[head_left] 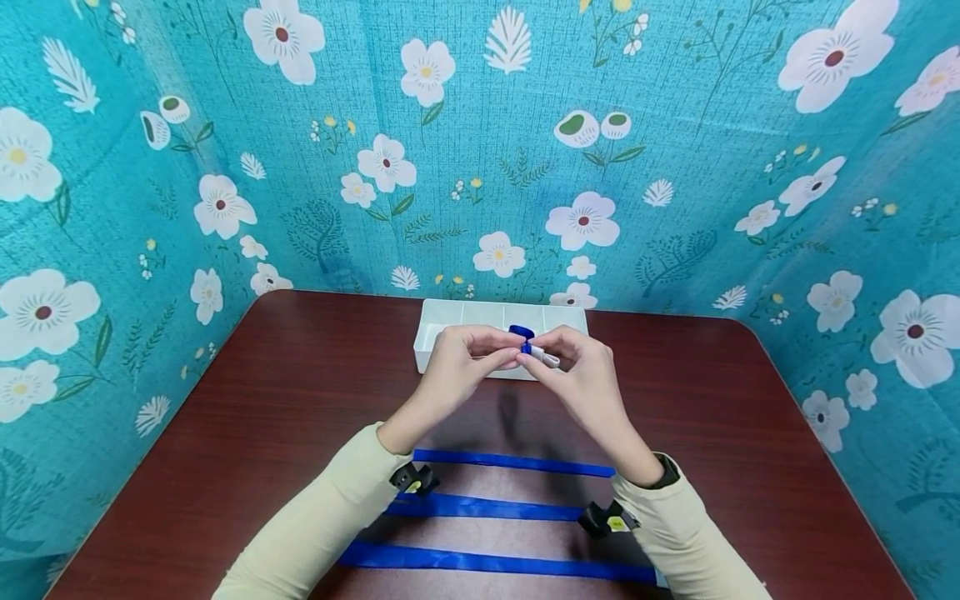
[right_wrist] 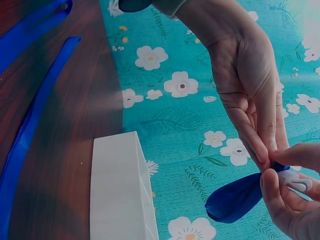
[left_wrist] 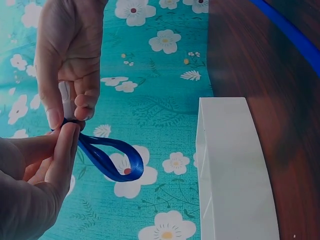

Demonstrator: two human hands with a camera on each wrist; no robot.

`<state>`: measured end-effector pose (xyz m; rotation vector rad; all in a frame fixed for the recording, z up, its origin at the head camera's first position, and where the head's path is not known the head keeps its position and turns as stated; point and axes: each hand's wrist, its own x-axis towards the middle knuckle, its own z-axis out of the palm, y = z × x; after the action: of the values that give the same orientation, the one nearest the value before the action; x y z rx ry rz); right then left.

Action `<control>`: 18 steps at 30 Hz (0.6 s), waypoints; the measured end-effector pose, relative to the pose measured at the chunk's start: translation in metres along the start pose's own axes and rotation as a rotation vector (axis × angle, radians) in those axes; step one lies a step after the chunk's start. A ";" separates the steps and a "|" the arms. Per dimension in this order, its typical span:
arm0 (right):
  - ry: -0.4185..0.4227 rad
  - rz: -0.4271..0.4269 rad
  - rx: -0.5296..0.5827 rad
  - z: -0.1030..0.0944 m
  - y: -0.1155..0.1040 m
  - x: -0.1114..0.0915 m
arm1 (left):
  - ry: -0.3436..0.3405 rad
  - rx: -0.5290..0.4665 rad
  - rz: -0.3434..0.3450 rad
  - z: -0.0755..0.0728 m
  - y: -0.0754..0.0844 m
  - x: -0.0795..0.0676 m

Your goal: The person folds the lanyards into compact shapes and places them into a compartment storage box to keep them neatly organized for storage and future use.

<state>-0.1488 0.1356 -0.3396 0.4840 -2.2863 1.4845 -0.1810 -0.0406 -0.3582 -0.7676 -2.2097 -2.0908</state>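
Both hands meet fingertip to fingertip above the table, in front of a white tray. My left hand (head_left: pixel 457 360) pinches a blue ribbon (left_wrist: pixel 131 175) where its ends gather, and the ribbon's loop sticks out free, away from the fingers. The right hand (head_left: pixel 585 373) holds a small white plastic clip (right_wrist: pixel 299 183) between thumb and fingers, right against the gathered ribbon. In the left wrist view the clip (left_wrist: pixel 67 100) shows between the right hand's thumb and fingers. The fingertips hide whether the clip's end grips the ribbon.
Three blue ribbon strips (head_left: pixel 487 507) lie side by side across the dark red table (head_left: pixel 300 400), under the forearms. Behind the hands stands the white tray (head_left: pixel 426 337), divided into compartments. A teal flowered cloth (head_left: pixel 465 167) hangs around the table's back and sides.
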 end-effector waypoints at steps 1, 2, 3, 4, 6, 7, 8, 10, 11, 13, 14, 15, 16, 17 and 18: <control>0.002 -0.003 0.001 -0.001 -0.005 -0.001 | -0.001 -0.005 0.002 0.001 0.000 0.000; 0.004 -0.004 0.006 -0.001 -0.009 -0.001 | -0.001 -0.003 0.004 0.001 0.001 0.000; 0.006 -0.003 0.014 -0.002 -0.013 -0.002 | 0.001 0.006 0.008 0.002 0.001 0.000; 0.010 -0.001 0.022 -0.002 -0.015 -0.002 | 0.004 0.015 0.013 0.002 0.001 -0.001; 0.020 0.007 0.039 -0.001 -0.016 -0.003 | 0.007 0.043 0.025 0.003 0.001 -0.001; 0.026 0.010 0.046 -0.001 -0.016 -0.003 | 0.008 0.060 0.033 0.003 0.001 -0.001; 0.033 0.011 0.052 -0.001 -0.016 -0.003 | 0.012 0.077 0.040 0.003 0.001 -0.001; 0.041 0.013 0.063 0.000 -0.014 -0.003 | 0.014 0.091 0.049 0.003 0.001 -0.001; 0.043 0.014 0.066 0.000 -0.013 -0.003 | 0.014 0.094 0.052 0.003 0.001 -0.001; 0.048 0.015 0.072 0.000 -0.009 -0.002 | 0.012 0.096 0.059 0.003 0.001 -0.001; 0.051 0.012 0.068 0.001 -0.008 -0.002 | 0.011 0.101 0.063 0.003 0.001 -0.001; 0.055 0.011 0.068 0.002 -0.004 -0.001 | 0.009 0.108 0.067 0.003 0.001 -0.001; 0.062 0.010 0.064 0.003 0.001 -0.001 | 0.007 0.116 0.072 0.003 0.001 -0.001; 0.069 0.008 0.059 0.004 0.007 -0.001 | 0.006 0.125 0.077 0.003 0.001 -0.001; 0.077 0.006 0.056 0.005 0.012 0.000 | 0.005 0.132 0.080 0.004 0.001 -0.001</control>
<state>-0.1553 0.1362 -0.3512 0.4283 -2.1945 1.5469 -0.1784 -0.0378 -0.3586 -0.8243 -2.2471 -1.8878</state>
